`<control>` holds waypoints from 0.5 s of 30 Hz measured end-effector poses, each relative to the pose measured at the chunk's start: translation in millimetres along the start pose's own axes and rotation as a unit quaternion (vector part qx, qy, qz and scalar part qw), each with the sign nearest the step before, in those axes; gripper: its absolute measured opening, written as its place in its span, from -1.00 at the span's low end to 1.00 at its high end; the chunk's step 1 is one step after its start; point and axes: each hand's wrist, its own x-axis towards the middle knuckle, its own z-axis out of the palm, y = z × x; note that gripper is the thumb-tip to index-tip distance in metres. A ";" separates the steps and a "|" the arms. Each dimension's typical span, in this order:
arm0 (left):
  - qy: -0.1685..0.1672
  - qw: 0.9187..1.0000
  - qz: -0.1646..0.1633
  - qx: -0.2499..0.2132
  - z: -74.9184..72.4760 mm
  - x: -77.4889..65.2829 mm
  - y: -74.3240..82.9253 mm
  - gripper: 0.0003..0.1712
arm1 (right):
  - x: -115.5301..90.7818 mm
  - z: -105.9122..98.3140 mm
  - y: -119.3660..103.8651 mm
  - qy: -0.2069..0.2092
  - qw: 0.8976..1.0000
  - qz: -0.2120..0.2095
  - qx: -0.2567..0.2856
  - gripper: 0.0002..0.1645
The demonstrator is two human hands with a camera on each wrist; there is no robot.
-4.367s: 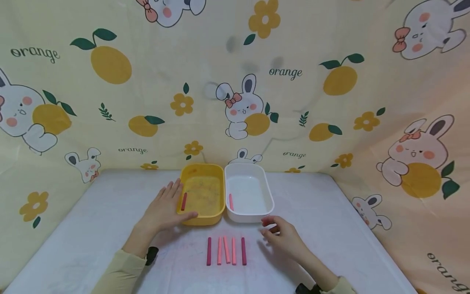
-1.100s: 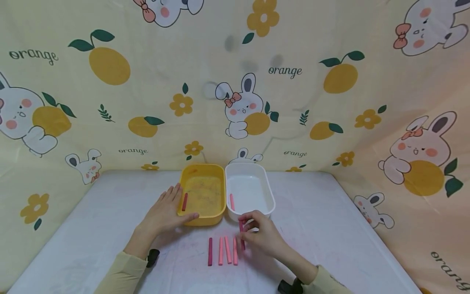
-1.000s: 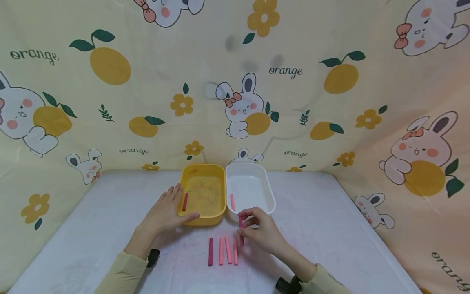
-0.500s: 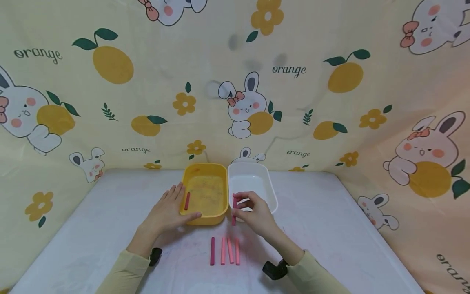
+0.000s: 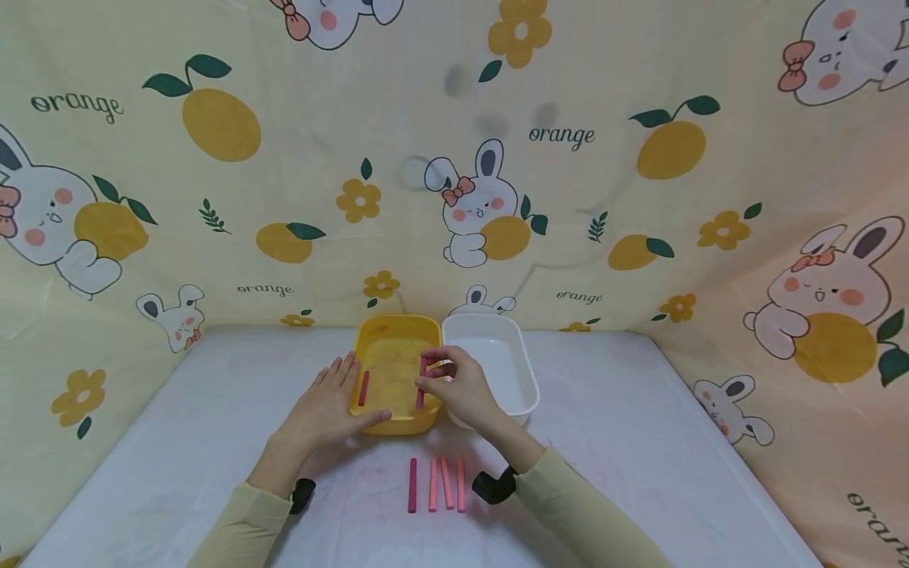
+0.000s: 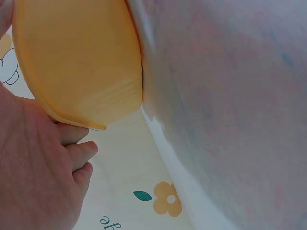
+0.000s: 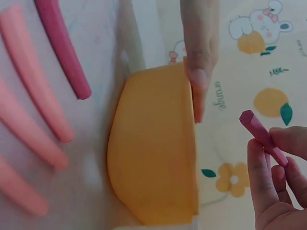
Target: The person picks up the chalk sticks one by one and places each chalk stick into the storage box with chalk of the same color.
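Observation:
A dark pink crayon-like stick with a faceted end is pinched in my right hand, between thumb and fingertips. It is above the right side of the yellow plastic box. My left hand rests on that box, its fingers along the left rim and its thumb over the front rim. Inside the box, near the left wall, lies a red stick. The right wrist view shows the held stick raised above the rim, touching nothing but the hand.
The white plastic box stands against the yellow one's right side, partly behind my right hand. In front lie a dark pink stick and three light pink sticks. A patterned cloth hangs behind the white table.
My right hand has picked up the rightmost dark pink stick from the row and carried it left and away from me, past the white box to above the yellow box. The left hand stays put.

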 end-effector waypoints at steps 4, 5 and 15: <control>-0.001 1.000 0.000 -0.004 -1.1 -0.7 0.4 0.41 | 10.6 11.1 2.7 -0.009 1.000 0.007 0.009 -0.51; -0.001 1.000 0.000 -0.004 -1.3 -0.8 0.4 0.41 | 13.4 14.1 4.4 -0.011 1.000 0.008 0.010 -0.51; 0.006 1.000 0.011 -0.003 -2.6 -1.4 0.7 0.39 | 36.1 42.3 16.8 -0.026 1.000 0.011 -0.014 -0.59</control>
